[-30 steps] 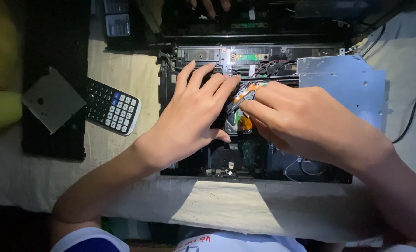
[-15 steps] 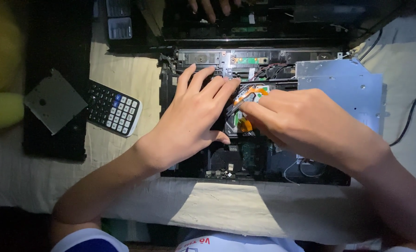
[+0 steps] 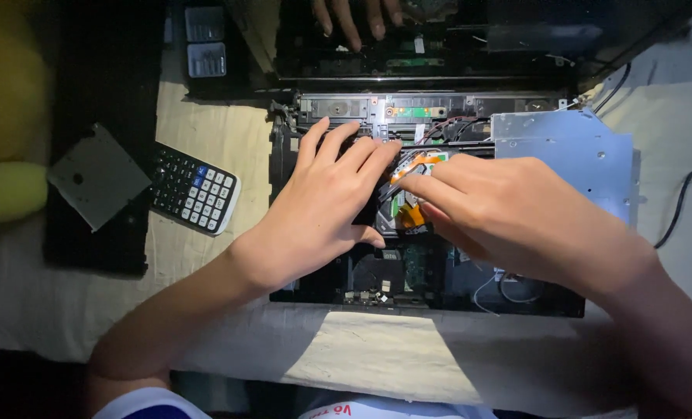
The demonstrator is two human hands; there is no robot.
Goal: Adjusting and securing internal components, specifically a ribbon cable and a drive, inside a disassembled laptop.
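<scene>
At the far left lies a yellow-green soft object [image 3: 8, 190], and beside it a grey square metal plate [image 3: 97, 186] rests on a dark pad; just right of that a scientific calculator [image 3: 193, 190] lies tilted on the cream cloth [image 3: 198, 132], with a small case of screwdriver bits [image 3: 206, 48] above it. In the middle sits the opened laptop chassis [image 3: 408, 287], its cover already off and its boards and cables bare, so the stripping-down looks well advanced, though the parts inside are still seated. The left hand [image 3: 322, 209] lies flat on the chassis interior, fingers spread and stretched forward, pressing down and gripping nothing that can be seen. The right hand [image 3: 516, 213] comes in from the right with its fingers drawn together in a pinch at the orange flex cable [image 3: 417, 164] over the board; whether it actually has hold of the cable or only touches it I cannot tell, since the fingertips cover the spot. Right of the hands a silver optical drive [image 3: 571, 147] still lies in the chassis corner, and a black cord [image 3: 683, 202] trails off. At the top, another person's fingers [image 3: 357, 17] rest on the far part of the machine.
</scene>
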